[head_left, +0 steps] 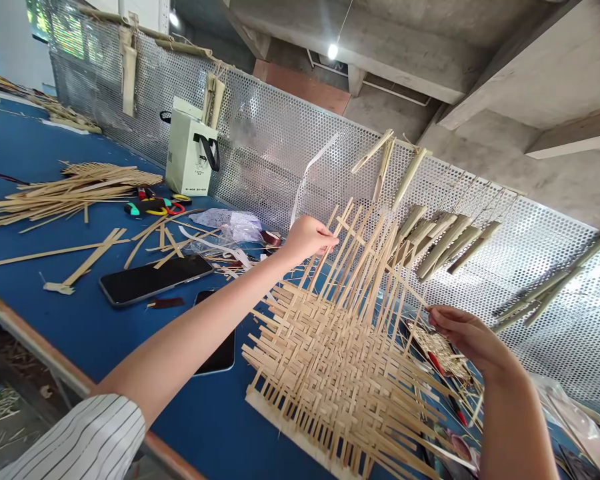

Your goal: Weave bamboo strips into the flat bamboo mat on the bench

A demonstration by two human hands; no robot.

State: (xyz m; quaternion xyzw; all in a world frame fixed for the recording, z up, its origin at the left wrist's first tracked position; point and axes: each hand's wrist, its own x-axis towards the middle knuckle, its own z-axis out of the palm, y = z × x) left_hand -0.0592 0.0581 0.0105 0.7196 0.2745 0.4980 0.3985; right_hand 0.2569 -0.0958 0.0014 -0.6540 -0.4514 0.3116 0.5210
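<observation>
The woven mat (330,353) looks to be of matt, wood-like strips, its surface ridged. The perforated panel (265,133) has a shiny metallic finish. The tabletop (190,420) looks smooth, the boxy bag (183,160) papery.

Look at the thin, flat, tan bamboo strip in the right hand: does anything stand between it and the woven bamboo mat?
No separate object shows between the strip and the mat; only the mat's long tan bamboo ends rise there, crossed by the slanting strip.
</observation>
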